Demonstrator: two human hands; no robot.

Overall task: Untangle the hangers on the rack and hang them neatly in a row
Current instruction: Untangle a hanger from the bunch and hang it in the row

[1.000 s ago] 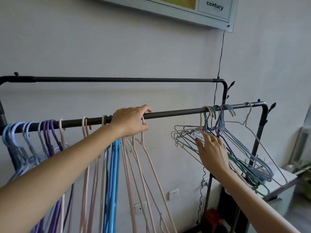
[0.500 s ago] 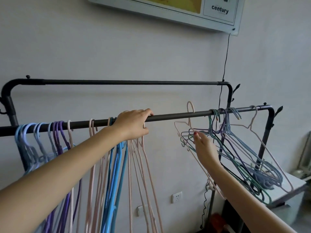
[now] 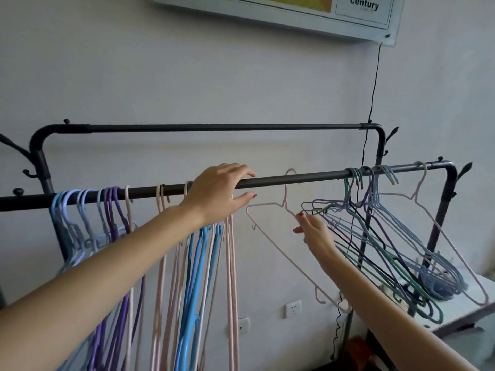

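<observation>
Right hand (image 3: 316,234) nearest, fingers pinching shoulder of pink hanger (image 3: 278,245); hanger tilted, its hook up at rail, whether over it or just behind cannot tell
Left hand (image 3: 217,194) on rail (image 3: 294,178), fingers straight over top, thumb below, slightly apart
Left of that hand: blue, purple, pink hangers (image 3: 112,210) hang in row
Right end of rail: tangle (image 3: 388,236) of green, blue, purple hangers, hooks bunched together
Behind: higher bar (image 3: 214,127), wall, sign (image 3: 364,6) reading "century", black cable (image 3: 373,81)
</observation>
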